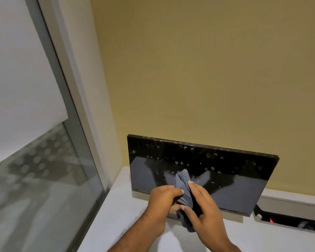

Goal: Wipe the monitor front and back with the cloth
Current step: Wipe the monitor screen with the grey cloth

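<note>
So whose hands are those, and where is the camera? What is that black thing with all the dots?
The camera sits on a person's head and looks forward and down, so you see what that person sees. There is only this one picture.

The two hands belong to that person. The left hand and the right hand both hold a grey cloth between them, bunched up, just in front of the screen.

The black thing is a monitor, switched off. The dots look like droplets or little marks on its screen. It stands on a white desk against a yellow wall.

On the left is a window with a white blind pulled partway down. To the right of the monitor is a slot with a small red light.
</note>
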`<state>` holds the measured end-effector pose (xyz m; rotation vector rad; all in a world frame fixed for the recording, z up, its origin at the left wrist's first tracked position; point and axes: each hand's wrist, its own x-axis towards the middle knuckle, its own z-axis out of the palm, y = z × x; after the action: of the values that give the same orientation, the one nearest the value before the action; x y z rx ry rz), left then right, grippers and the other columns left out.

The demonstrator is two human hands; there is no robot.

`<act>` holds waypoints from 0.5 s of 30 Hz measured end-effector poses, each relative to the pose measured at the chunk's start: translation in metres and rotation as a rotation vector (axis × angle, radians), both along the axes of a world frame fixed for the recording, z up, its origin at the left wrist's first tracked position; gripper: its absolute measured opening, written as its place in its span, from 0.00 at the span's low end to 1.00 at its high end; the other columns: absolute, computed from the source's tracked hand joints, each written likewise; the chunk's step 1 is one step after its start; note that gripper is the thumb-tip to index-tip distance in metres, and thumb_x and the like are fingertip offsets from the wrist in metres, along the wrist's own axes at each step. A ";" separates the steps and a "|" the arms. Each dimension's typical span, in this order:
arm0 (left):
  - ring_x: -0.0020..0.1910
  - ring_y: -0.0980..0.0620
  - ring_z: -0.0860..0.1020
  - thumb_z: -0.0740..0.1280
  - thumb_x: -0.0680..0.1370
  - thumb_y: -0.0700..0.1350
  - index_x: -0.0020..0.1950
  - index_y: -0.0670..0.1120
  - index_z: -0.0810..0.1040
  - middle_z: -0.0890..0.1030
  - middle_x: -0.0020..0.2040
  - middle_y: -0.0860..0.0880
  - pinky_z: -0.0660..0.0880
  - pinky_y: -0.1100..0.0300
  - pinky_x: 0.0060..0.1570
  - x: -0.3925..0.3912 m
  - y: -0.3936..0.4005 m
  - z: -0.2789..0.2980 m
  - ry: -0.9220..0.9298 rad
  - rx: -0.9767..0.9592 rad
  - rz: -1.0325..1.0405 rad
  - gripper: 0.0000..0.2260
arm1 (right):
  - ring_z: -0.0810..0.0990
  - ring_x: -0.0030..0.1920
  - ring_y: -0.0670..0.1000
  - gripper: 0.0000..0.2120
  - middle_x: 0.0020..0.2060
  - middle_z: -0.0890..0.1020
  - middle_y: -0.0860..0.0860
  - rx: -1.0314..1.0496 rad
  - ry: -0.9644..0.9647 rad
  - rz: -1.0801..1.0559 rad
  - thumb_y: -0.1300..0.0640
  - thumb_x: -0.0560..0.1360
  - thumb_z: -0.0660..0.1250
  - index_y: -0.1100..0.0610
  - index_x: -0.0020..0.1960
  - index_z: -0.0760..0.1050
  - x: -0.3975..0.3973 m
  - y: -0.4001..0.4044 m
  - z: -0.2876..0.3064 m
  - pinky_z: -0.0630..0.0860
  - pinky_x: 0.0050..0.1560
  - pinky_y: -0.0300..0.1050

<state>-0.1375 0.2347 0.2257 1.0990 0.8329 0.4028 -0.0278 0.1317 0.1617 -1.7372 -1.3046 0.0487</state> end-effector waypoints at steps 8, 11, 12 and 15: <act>0.45 0.50 0.82 0.69 0.76 0.47 0.48 0.43 0.85 0.86 0.44 0.46 0.80 0.57 0.51 -0.030 0.049 0.016 0.037 0.177 -0.051 0.09 | 0.71 0.66 0.45 0.30 0.67 0.71 0.35 0.073 -0.048 -0.111 0.61 0.75 0.66 0.46 0.75 0.64 -0.016 0.047 0.010 0.69 0.65 0.39; 0.49 0.52 0.82 0.71 0.75 0.46 0.44 0.49 0.86 0.86 0.45 0.52 0.78 0.55 0.58 -0.045 0.087 0.014 0.104 0.420 0.102 0.04 | 0.70 0.63 0.41 0.35 0.63 0.70 0.32 0.043 -0.069 -0.147 0.64 0.75 0.69 0.46 0.76 0.61 -0.021 0.064 0.015 0.65 0.62 0.32; 0.52 0.55 0.81 0.71 0.76 0.44 0.47 0.52 0.85 0.85 0.49 0.54 0.76 0.58 0.59 -0.050 0.101 0.015 0.110 0.497 0.158 0.05 | 0.70 0.62 0.41 0.35 0.63 0.72 0.36 0.026 -0.077 -0.172 0.64 0.75 0.69 0.47 0.76 0.60 -0.022 0.069 0.015 0.66 0.62 0.35; 0.61 0.57 0.77 0.66 0.79 0.40 0.65 0.51 0.78 0.80 0.62 0.54 0.70 0.59 0.66 -0.065 0.143 0.018 0.136 0.733 0.255 0.15 | 0.69 0.59 0.44 0.34 0.60 0.75 0.45 -0.014 -0.135 -0.242 0.62 0.74 0.70 0.51 0.76 0.61 -0.027 0.085 0.014 0.71 0.60 0.45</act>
<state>-0.2024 0.3777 0.2434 1.7143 0.9790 0.8997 -0.0550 0.2171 0.1757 -1.9262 -1.1820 -0.2007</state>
